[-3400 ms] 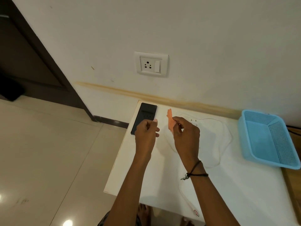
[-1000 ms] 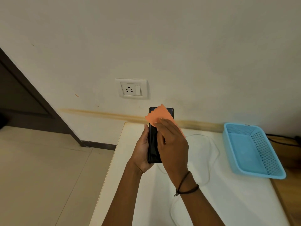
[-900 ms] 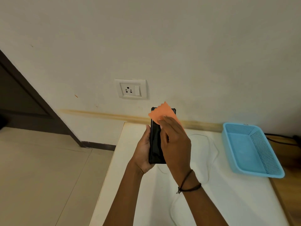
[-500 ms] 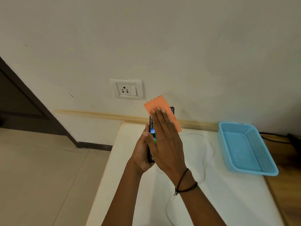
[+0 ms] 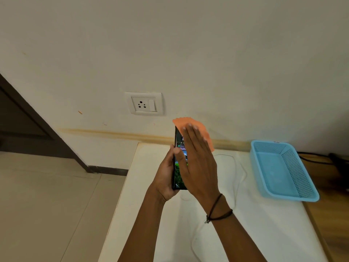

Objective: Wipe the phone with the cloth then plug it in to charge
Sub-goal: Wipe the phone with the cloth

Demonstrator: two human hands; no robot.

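My left hand grips a black phone upright above the white table, its screen lit. My right hand lies flat over the screen, fingers straight, pressing an orange cloth against it. The cloth sticks out past my fingertips and to the right. Most of the screen is hidden behind my right hand. A white charging cable loops on the table behind my hands. A white wall socket sits on the wall above and left of the phone.
A light blue plastic basket stands on the table at the right. Beyond it lie a wooden surface and black cords. The tiled floor and a dark door frame are to the left.
Since 3.4 s ago my left hand has lifted the phone off the table. My right hand has slid the cloth up the screen and flattened out, and the screen has lit up.
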